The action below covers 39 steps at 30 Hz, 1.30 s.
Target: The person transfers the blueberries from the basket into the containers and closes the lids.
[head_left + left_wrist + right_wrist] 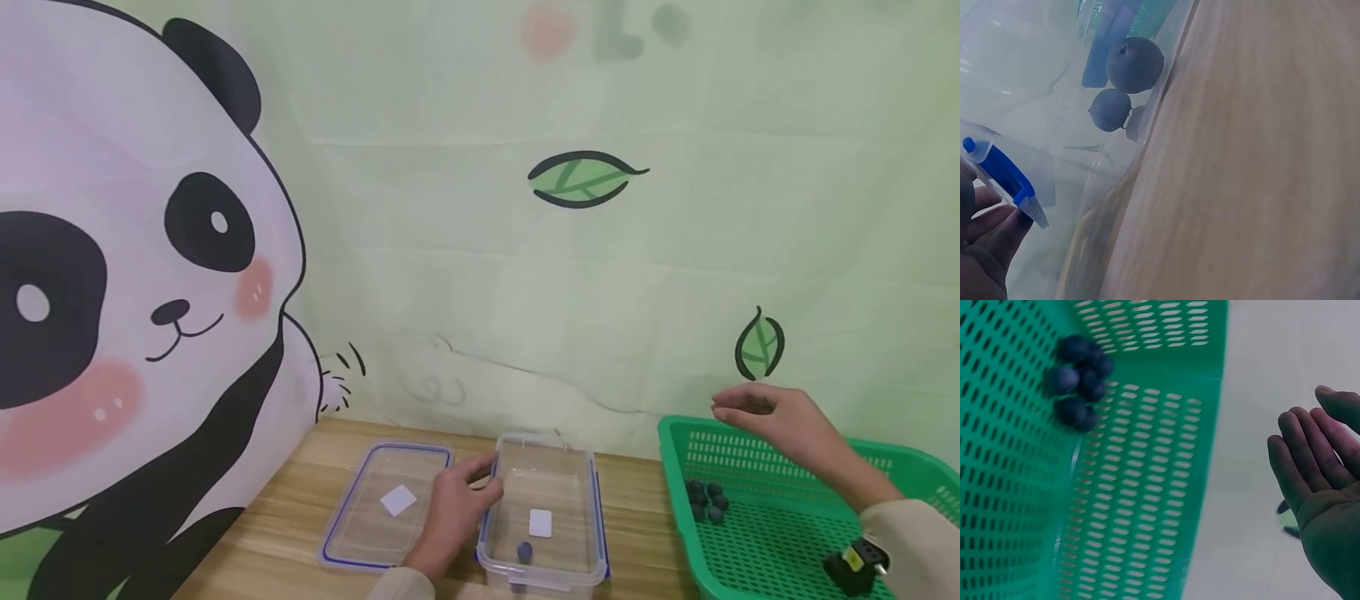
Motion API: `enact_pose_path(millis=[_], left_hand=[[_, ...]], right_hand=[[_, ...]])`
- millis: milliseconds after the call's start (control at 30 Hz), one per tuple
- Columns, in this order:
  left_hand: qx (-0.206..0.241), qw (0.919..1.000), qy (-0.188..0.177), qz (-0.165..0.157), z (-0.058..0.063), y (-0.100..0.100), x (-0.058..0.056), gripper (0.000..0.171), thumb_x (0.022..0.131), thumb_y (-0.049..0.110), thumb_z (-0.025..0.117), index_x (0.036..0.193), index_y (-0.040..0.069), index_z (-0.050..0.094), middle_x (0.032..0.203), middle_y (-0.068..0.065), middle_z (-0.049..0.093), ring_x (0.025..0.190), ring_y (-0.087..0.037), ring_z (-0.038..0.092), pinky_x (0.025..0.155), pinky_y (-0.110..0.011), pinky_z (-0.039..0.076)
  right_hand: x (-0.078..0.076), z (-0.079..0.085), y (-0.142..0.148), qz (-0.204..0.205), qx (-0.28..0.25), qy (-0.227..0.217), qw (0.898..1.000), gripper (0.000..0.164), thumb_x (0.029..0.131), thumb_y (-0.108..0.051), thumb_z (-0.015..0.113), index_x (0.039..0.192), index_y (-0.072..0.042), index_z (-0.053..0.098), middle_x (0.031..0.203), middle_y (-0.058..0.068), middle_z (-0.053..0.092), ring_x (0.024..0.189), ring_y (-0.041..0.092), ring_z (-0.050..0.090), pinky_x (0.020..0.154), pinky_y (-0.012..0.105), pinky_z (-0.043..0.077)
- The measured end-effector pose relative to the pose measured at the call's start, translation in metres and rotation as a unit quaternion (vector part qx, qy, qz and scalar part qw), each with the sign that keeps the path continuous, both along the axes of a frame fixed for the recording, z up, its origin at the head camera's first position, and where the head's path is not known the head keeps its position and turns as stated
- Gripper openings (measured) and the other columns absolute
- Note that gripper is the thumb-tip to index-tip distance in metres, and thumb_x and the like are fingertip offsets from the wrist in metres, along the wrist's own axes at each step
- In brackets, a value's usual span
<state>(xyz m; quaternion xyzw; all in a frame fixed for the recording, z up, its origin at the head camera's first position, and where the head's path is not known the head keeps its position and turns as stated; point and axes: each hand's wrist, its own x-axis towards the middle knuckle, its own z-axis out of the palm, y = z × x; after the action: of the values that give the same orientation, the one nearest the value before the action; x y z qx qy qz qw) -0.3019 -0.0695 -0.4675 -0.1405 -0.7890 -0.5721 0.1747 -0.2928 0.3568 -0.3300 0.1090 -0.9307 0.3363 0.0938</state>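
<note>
A clear plastic food box (543, 467) with blue side clips stands on the wooden table, without its lid. My left hand (459, 508) holds the box at its left side. In the left wrist view, its fingers (1007, 234) curl behind a blue clip (1007, 175). Through the wall, blueberries (1135, 65) show at the bottom of the box. My right hand (787, 425) is raised over the back of a green basket (678, 500). Its palm (1335, 519) is bare, with the fingers nearly straight. Several blueberries (1075, 381) lie clustered in one corner of the basket.
Left of the box, its clear lid (360, 508) with a blue seal lies flat on the table (637, 517). A small black device (855, 567) is on the right wrist. Behind everything hangs a pale green cloth (450, 208) printed with a panda and leaves.
</note>
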Motion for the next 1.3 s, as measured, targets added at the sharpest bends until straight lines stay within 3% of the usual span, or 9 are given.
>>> enact_pose_path(millis=[267,400,833,967,1167,1300], left_hand=[[-0.006,1.0000,-0.005,0.003,-0.001,0.000,0.000,0.042,0.086,0.003,0.075,0.127,-0.005,0.073,0.118,-0.019,0.076,0.113,-0.039,0.073,0.091,-0.043,0.062],[-0.004,1.0000,0.001,0.001,-0.001,0.000,0.000,0.041,0.086,0.002,0.075,0.127,-0.005,0.073,0.118,-0.019,0.076,0.113,-0.039,0.073,0.091,-0.044,0.062],[-0.001,1.0000,-0.006,0.003,-0.001,0.000,0.000,0.041,0.086,0.002,0.074,0.127,-0.005,0.073,0.118,-0.018,0.077,0.113,-0.038,0.073,0.091,-0.042,0.062],[0.003,1.0000,-0.007,-0.002,0.000,-0.001,0.001,0.041,0.086,0.003,0.074,0.127,-0.005,0.073,0.118,-0.019,0.077,0.113,-0.038,0.073,0.091,-0.042,0.062],[0.007,0.9999,-0.003,-0.007,0.000,-0.001,0.003,0.042,0.085,0.001,0.075,0.127,-0.006,0.073,0.118,-0.021,0.076,0.113,-0.040,0.072,0.093,-0.045,0.061],[0.005,0.9999,-0.007,-0.006,0.001,-0.001,0.004,0.042,0.086,0.002,0.075,0.127,-0.006,0.073,0.120,-0.020,0.076,0.114,-0.040,0.072,0.093,-0.045,0.061]], right_hand=[[-0.005,-0.021,0.017,0.003,0.014,-0.027,1.000,0.046,0.105,-0.036,0.068,0.133,0.000,0.069,0.124,0.016,0.073,0.116,0.038,0.068,0.089,0.056,0.060],[-0.006,-0.030,0.025,0.014,0.021,-0.049,0.998,0.044,0.104,-0.034,0.069,0.132,0.000,0.070,0.123,0.016,0.074,0.116,0.041,0.067,0.089,0.058,0.059],[-0.016,-0.060,0.041,0.072,0.030,-0.099,0.992,0.026,0.102,-0.019,0.072,0.119,0.000,0.075,0.111,0.010,0.076,0.100,0.026,0.071,0.081,0.042,0.062],[-0.017,-0.066,0.041,0.097,0.034,-0.098,0.990,0.020,0.099,-0.014,0.074,0.113,0.000,0.077,0.107,0.010,0.077,0.097,0.023,0.071,0.078,0.036,0.061],[-0.018,-0.074,0.042,0.143,0.039,-0.098,0.984,0.015,0.096,-0.008,0.074,0.107,0.001,0.078,0.104,0.009,0.076,0.092,0.009,0.069,0.074,0.028,0.060],[-0.019,-0.077,0.041,0.152,0.044,-0.100,0.982,0.014,0.095,-0.006,0.074,0.106,0.002,0.078,0.103,0.010,0.077,0.092,0.011,0.069,0.073,0.027,0.059]])
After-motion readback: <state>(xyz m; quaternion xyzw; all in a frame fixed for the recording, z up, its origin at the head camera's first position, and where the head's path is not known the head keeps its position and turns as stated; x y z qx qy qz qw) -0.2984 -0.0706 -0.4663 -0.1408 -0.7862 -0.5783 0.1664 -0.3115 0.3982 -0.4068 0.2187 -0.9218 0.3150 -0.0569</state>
